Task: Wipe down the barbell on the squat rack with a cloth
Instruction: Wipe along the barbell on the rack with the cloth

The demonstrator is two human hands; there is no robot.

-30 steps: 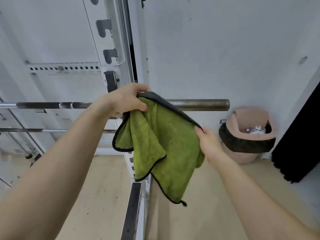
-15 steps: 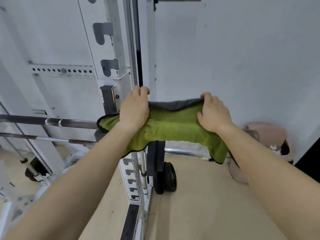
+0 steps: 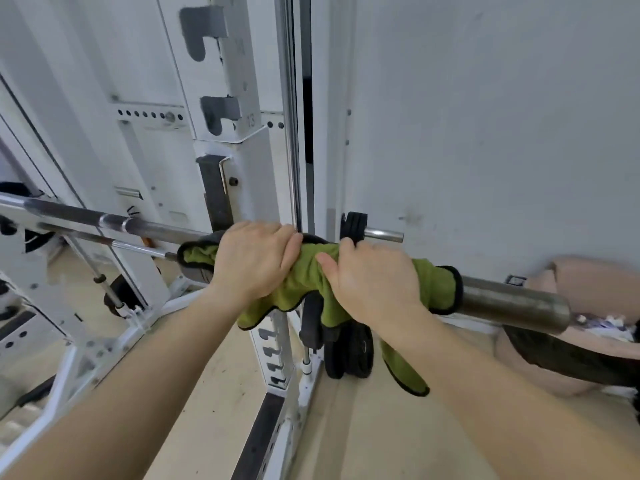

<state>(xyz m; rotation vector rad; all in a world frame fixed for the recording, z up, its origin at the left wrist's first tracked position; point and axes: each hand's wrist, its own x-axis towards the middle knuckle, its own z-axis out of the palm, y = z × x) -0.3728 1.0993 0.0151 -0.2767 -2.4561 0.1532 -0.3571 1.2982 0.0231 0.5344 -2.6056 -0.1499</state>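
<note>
at frame centre my left hand and right hand have fingers closed around the soft cloth, wrapped on the stiff, heavy bar; i judge gripping there suits.

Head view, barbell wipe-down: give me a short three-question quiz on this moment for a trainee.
1. True or false: both hands press the green cloth around the barbell.
2. Which part of the bar is bare to the right of the cloth? A) the thick end sleeve B) nothing, the cloth covers it all C) a loaded weight plate
3. Fill in: a loose corner of the cloth hangs ____ the bar, under the right hand.

Key
1. True: the left hand and the right hand sit side by side, each with its grip closed over the cloth on the bar.
2. A
3. below
</note>
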